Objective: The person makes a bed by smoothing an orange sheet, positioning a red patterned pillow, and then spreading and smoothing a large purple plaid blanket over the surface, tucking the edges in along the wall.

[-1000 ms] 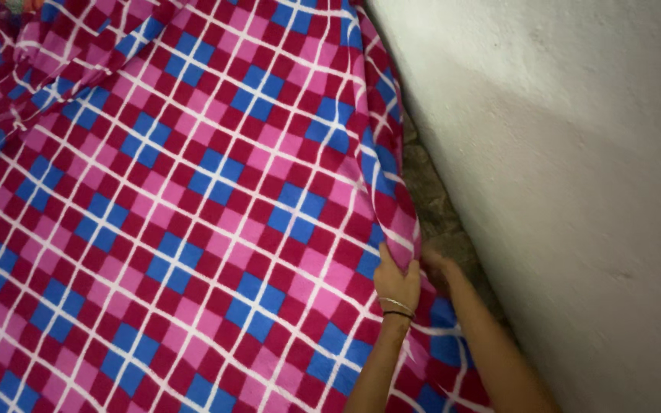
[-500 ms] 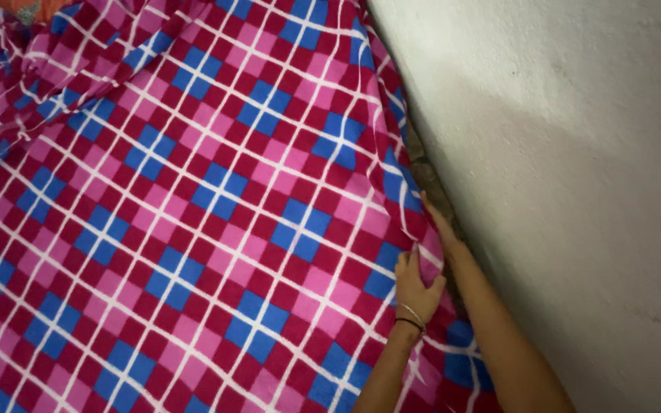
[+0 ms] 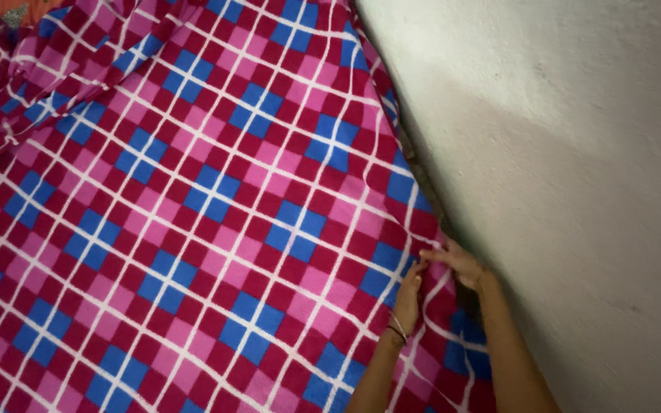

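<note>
Currently: both hands at right edge of checked blanket (image 3: 216, 206), hard up against pale plaster wall (image 3: 560, 176). Left hand (image 3: 408, 293) flat-ish on cloth, fingers pointing up toward edge, tips meeting the fold near the right hand; thin bangles (image 3: 397, 327) on that wrist. Not closed around anything visible — pressing or pinching at fingertips only, can't tell which. Right hand (image 3: 459, 261) at very edge of blanket, fingers curled onto the cloth where it drops toward the wall; looks like a light pinch on the hem, thumb side hidden, so full grip can't be confirmed. Right forearm along wall side, running down to bottom of frame; left forearm just beside it, over the fabric. Hands nearly touching at fingertips. Blanket: magenta, dark red and pink squares with blue blocks and thin white lines, pattern running diagonally; covers nearly all of left and centre of view, spread fairly smooth in the middle. Rumpled folds at upper left corner, with a bit of orange fabric (image 3: 17, 9) showing at top edge there. Right border of blanket follows base of wall from top centre down to the hands; narrow dark gap (image 3: 422, 180) between cloth edge and wall above the hands. Wall bare, slightly uneven, shaded lower down near right arm.
</note>
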